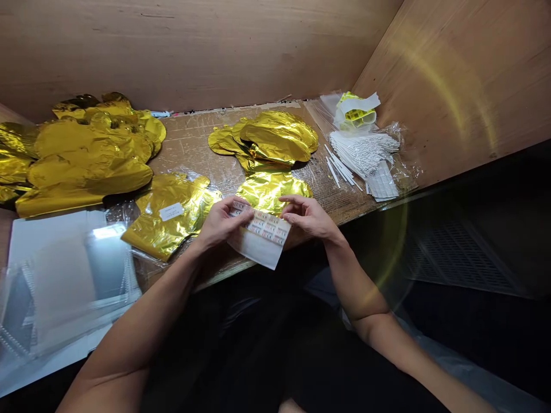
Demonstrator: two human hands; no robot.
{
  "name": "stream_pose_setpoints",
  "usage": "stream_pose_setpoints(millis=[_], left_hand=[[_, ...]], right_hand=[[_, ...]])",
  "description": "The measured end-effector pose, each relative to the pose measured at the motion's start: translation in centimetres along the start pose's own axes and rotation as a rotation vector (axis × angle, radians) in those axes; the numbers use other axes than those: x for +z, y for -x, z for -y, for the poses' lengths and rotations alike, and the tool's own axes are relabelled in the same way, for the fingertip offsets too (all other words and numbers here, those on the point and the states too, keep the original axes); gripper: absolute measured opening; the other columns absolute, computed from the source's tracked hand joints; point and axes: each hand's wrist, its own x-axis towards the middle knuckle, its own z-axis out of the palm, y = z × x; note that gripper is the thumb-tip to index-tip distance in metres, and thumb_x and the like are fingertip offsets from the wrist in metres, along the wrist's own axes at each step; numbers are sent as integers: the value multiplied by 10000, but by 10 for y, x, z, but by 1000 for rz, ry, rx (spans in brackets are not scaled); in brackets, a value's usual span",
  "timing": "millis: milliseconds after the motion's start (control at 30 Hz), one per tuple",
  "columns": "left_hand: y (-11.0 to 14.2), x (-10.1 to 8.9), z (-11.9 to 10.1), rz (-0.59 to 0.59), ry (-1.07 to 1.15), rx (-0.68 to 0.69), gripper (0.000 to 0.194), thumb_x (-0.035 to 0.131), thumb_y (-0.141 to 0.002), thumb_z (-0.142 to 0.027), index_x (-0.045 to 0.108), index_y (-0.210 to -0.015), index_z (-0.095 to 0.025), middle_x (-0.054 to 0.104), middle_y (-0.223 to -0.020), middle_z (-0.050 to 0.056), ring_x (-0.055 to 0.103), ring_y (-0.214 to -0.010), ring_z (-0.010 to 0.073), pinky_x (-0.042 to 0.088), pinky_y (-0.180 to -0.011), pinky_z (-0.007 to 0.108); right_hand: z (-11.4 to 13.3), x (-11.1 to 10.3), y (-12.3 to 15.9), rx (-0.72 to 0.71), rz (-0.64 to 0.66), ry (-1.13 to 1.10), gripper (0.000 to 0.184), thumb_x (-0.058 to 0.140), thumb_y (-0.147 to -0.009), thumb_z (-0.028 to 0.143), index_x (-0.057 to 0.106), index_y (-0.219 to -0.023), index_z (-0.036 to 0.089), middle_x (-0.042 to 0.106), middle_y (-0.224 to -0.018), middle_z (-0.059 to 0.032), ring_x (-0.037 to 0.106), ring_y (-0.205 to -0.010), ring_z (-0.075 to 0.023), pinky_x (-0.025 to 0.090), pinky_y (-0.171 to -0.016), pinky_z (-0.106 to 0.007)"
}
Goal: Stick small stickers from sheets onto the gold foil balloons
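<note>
Wooden panels (193,51) wall in our workspace from 11 around to 2 o'clock, above a brown, scuffed tabletop (185,137). Near the centre of our view, at the table's front edge, is a white sheet of small printed stickers (258,252); rows of red and black marks, among them "CE", cover its upper part, and its lower part is blank.

Our left hand (226,219) is closed in a pinch on the sheet's upper left corner, thumb on the printed face, so most of the sheet extends towards 4 o'clock from that hand. Our right hand (309,218) is at the sheet's upper right corner, with the sheet towards its 8 o'clock. Its fingers are loosely curled, with a gap between index finger and thumb; we cannot tell whether the thumb touches the paper or holds anything small.

Just beyond the sheet, at 12 o'clock, lies a stack of shiny gold foil shapes (279,137). At 9 o'clock we find a gold foil piece in clear wrapping (172,195) bearing a white label, and at 10 o'clock a larger gold foil heap (86,155). Clear plastic sleeves (64,281) lie at 8 o'clock. White sticks (365,152) spread at 2 o'clock, just below a yellow-and-white roll (359,115).
</note>
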Motion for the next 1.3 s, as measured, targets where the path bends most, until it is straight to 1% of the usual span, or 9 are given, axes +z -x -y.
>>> stream_pose_setpoints(millis=[133, 267, 500, 633, 800, 933, 1100, 1200, 1300], left_hand=[[11, 4, -8, 353, 49, -86, 439, 906, -790, -446, 802, -1124, -182, 804, -946, 72, 727, -760, 199, 562, -679, 283], [18, 10, -12, 398, 173, -172, 604, 931, -764, -408, 756, -1297, -186, 799, -887, 58, 717, -665, 196, 554, -607, 286], [17, 11, -14, 371, 232, -102, 586, 932, -774, -360, 780, -1316, -194, 803, -1170, 113, 766, -935, 253, 599, -787, 311], [18, 12, -13, 344, 277, -136, 585, 937, -767, -362, 778, -1309, -208, 763, -1301, 123, 766, -895, 233, 599, -737, 298], [18, 10, -11, 395, 215, -138, 652, 925, -784, -389, 739, -1375, -190, 790, -1208, 126, 762, -824, 221, 587, -709, 299], [14, 8, -7, 356, 122, -2, 573, 924, -777, -409, 788, -1299, -218, 737, -1371, 121, 728, -1177, 316, 598, -924, 354], [14, 8, -9, 385, 54, 16, 563, 887, -816, -455, 778, -1323, -235, 713, -1406, 124, 711, -1225, 336, 605, -951, 374], [13, 8, -10, 387, 11, 57, 554, 880, -824, -454, 783, -1321, -230, 707, -1418, 133, 687, -1274, 349, 602, -980, 381], [12, 9, -9, 390, -11, 89, 569, 873, -830, -456, 769, -1347, -241, 706, -1425, 131, 703, -1247, 342, 614, -952, 380]], right_hand=[[13, 0, 8, 162, 314, -157, 960, 828, -855, 276, 339, -1679, 211, 646, -701, 76, 594, -614, -96, 454, -584, -195], [22, 9, 9, 252, 508, -174, 1124, 859, -841, 271, 174, -1731, 220, 571, -584, 130, 536, -488, -82, 380, -462, -152], [23, 18, 8, 289, 451, -113, 1111, 812, -918, 337, 81, -1748, 227, 565, -577, 127, 463, -433, -64, 339, -404, -140], [18, 21, 8, 283, 424, -99, 1080, 780, -946, 379, 76, -1747, 210, 521, -561, 135, 457, -433, -67, 336, -406, -145], [17, 24, 9, 264, 396, -77, 982, 721, -985, 403, 127, -1743, 210, 473, -554, 134, 401, -437, -74, 324, -406, -169], [20, 25, 10, 264, 387, -59, 973, 719, -978, 434, 150, -1742, 232, 456, -569, 123, 387, -459, -83, 303, -422, -189], [13, 24, 8, 238, 276, 72, 909, 726, -964, 456, 255, -1709, 235, 453, -598, 107, 370, -504, -96, 281, -477, -225], [9, 26, 6, 155, 100, 199, 748, 763, -922, 477, 477, -1553, 194, 468, -612, 93, 386, -542, -105, 273, -510, -240], [8, 28, 2, 61, -55, 169, 390, 710, -924, 489, 661, -1144, 170, 494, -662, 61, 417, -582, -103, 310, -542, -243]])
